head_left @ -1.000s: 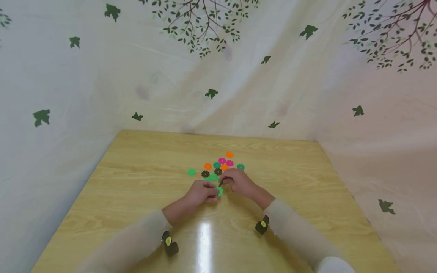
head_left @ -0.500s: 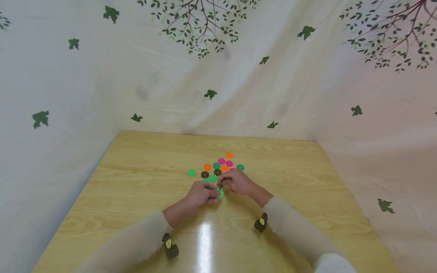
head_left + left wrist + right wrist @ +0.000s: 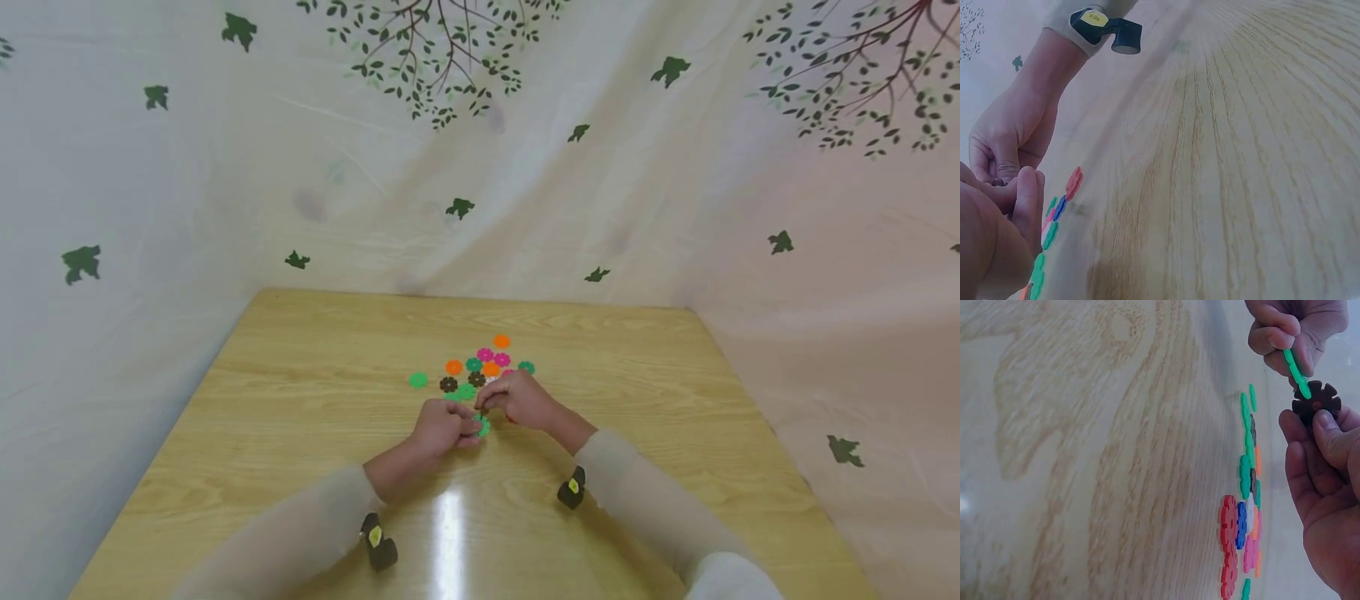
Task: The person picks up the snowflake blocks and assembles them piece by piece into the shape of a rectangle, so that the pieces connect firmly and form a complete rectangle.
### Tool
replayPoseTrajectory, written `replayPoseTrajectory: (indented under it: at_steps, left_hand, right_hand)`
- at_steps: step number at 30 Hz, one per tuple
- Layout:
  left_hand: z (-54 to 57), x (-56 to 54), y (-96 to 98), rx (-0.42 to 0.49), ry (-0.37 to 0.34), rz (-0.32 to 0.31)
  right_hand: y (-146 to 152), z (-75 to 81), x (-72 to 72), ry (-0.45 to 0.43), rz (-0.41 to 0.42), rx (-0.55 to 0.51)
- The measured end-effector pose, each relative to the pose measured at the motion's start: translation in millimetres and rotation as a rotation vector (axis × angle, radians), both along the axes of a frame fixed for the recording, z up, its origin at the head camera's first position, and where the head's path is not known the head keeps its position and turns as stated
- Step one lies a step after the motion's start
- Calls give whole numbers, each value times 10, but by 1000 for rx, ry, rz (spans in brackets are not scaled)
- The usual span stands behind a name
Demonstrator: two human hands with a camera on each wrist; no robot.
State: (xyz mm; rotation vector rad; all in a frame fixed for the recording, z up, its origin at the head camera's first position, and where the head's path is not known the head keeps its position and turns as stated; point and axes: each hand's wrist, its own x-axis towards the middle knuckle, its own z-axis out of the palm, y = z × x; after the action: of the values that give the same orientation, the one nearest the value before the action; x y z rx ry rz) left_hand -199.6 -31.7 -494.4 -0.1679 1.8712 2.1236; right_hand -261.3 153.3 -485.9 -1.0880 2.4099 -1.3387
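Observation:
My left hand [image 3: 441, 427] pinches a green notched plastic disc [image 3: 1296, 372] by its edge. Between thumb and fingers, my right hand [image 3: 527, 402] grips a dark brown notched disc [image 3: 1307, 407]. In the right wrist view the green disc stands edge-on at the brown one's rim, where their notches overlap, the two roughly crosswise. Both hands are held close together just this side of a group of loose discs. In the left wrist view my left fingers hide most of both pieces.
Loose flower-shaped discs lie on the wooden table [image 3: 300, 417]: orange [image 3: 502, 342], pink [image 3: 485, 355], brown [image 3: 448, 384] and green [image 3: 418, 380]. Red discs [image 3: 1229, 525] and a blue one [image 3: 1241, 524] lie near my right hand. A printed cloth [image 3: 375, 208] hangs behind the table.
My right hand has shifted slightly left, bringing the brown disc from a slant to nearly upright against the green disc's edge. The left hand keeps its pinch, and the loose discs lie as before.

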Motion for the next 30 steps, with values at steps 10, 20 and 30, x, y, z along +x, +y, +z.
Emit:
replayPoseTrajectory:
  at_steps: [10,20,30]
  left_hand:
    - [2,20,18,-38,-4,-2]
    - [88,8,53,-19,-22,23]
    - [126,-77,57,57,7,-34]
  right_hand:
    - [5,-78,5,-47,0,-16]
    - [25,7,48,-6,-47,20]
    - [94,53,-63,13,-32,-76]
